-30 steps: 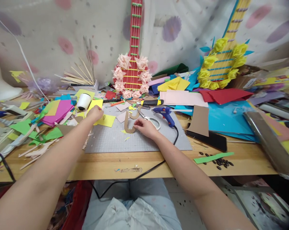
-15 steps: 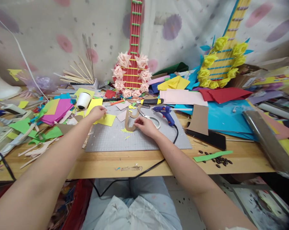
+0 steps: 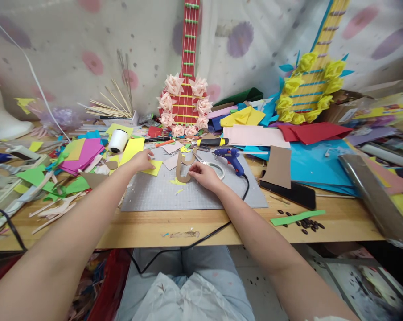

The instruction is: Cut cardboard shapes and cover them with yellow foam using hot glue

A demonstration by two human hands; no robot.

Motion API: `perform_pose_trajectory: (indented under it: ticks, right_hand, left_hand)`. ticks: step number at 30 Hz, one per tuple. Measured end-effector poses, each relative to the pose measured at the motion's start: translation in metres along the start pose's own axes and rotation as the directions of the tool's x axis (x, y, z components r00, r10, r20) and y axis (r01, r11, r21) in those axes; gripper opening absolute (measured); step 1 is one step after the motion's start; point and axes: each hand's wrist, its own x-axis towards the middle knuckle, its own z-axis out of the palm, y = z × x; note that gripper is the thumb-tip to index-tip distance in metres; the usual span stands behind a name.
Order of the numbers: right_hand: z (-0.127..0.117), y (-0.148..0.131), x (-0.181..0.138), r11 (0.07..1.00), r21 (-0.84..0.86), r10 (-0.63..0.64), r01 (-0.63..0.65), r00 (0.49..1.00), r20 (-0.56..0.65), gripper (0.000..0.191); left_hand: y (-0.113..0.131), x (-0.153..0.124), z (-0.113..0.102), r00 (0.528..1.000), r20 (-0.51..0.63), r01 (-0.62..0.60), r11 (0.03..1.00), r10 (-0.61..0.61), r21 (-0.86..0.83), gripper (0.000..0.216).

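My left hand point(image 3: 141, 161) is low over a yellow paper piece point(image 3: 155, 168) at the left of the grey cutting mat point(image 3: 161, 198). Its fingers are apart and I see nothing held in them. With fingertips closed, my right hand point(image 3: 204, 175) pinches the edge of a brown U-shaped cardboard piece point(image 3: 179, 171) on the mat. Scissors point(image 3: 217, 168) with pale handles lie just behind and right of that hand. Small yellow scraps point(image 3: 176, 182) are beside the cardboard. A blue glue gun point(image 3: 233, 159) rests farther right, its cord running down over the table edge.
Behind stand a red paper guitar point(image 3: 185, 107) with pink flowers and a yellow one point(image 3: 303, 96). A white spool point(image 3: 118, 141) and coloured paper scraps crowd the left. To the right are a phone point(image 3: 290, 195), a brown card point(image 3: 277, 167), blue sheets point(image 3: 317, 165) and small dark beads point(image 3: 310, 226).
My left hand has moved slightly right, and its fingers have gone from a pinch to apart. My right hand stays at the cardboard piece.
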Motion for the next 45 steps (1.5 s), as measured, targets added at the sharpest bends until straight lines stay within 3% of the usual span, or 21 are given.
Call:
perform_pose_trajectory:
  ticks: [7, 14, 17, 22, 24, 27, 29, 32, 35, 39, 42, 45]
  right_hand:
    - [0.000, 0.004, 0.002, 0.996, 0.092, 0.017, -0.016, 1.000, -0.006, 0.012]
    - [0.001, 0.006, 0.003, 0.995, 0.101, 0.020, -0.018, 1.000, -0.019, 0.011]
    - [0.001, 0.005, 0.003, 0.996, 0.087, 0.025, -0.024, 1.000, -0.016, 0.011]
    - [0.001, 0.007, 0.003, 0.993, 0.118, 0.027, -0.026, 1.000, -0.011, 0.012]
    - [0.002, 0.008, 0.003, 0.989, 0.149, 0.025, -0.020, 0.999, -0.036, 0.013]
    - [0.002, 0.008, 0.005, 0.977, 0.211, 0.057, -0.030, 0.991, -0.122, 0.017]
    - [0.000, 0.006, 0.006, 0.963, 0.266, 0.100, -0.052, 0.980, -0.169, 0.020]
    - [-0.005, 0.004, 0.008, 0.935, 0.349, 0.145, -0.065, 0.967, -0.207, 0.020]
    - [-0.008, 0.002, 0.008, 0.924, 0.381, 0.143, -0.036, 0.956, -0.256, 0.016]
    - [-0.009, 0.001, 0.007, 0.926, 0.378, 0.110, 0.009, 0.950, -0.292, 0.012]
    - [-0.007, 0.000, 0.007, 0.909, 0.417, 0.104, 0.008, 0.964, -0.245, 0.011]
    - [-0.004, 0.000, 0.006, 0.900, 0.434, 0.104, -0.033, 0.984, -0.142, 0.009]
  left_hand:
    - [0.004, -0.002, -0.009, 0.998, 0.045, -0.039, 0.985, 0.047, -0.169, 0.052]
    - [-0.001, -0.010, -0.016, 0.992, 0.119, -0.054, 0.983, 0.033, 0.173, 0.057]
    - [-0.001, -0.013, -0.017, 0.992, 0.129, -0.047, 0.975, 0.020, 0.215, 0.054]
    - [-0.001, -0.015, -0.025, 0.988, 0.151, -0.048, 0.980, 0.019, 0.193, 0.029]
    - [-0.001, -0.016, -0.029, 0.997, 0.073, -0.023, 0.991, 0.014, 0.130, 0.026]
    - [0.000, -0.022, -0.032, 0.978, -0.206, -0.023, 0.999, 0.015, -0.035, 0.031]
    - [0.003, -0.027, -0.031, 0.929, -0.366, -0.122, 0.979, 0.054, -0.165, 0.032]
    - [0.012, -0.033, -0.026, 0.885, -0.454, -0.287, 0.887, 0.101, -0.362, 0.029]
    - [0.023, -0.040, -0.024, 0.903, -0.422, -0.333, 0.758, 0.085, -0.560, 0.027]
    - [0.034, -0.052, -0.030, 0.974, -0.212, -0.211, 0.638, 0.076, -0.741, 0.030]
    - [0.041, -0.060, -0.035, 0.980, -0.104, -0.192, 0.650, 0.172, -0.735, 0.030]
    - [0.048, -0.064, -0.030, 0.952, -0.093, -0.281, 0.709, 0.293, -0.647, 0.023]
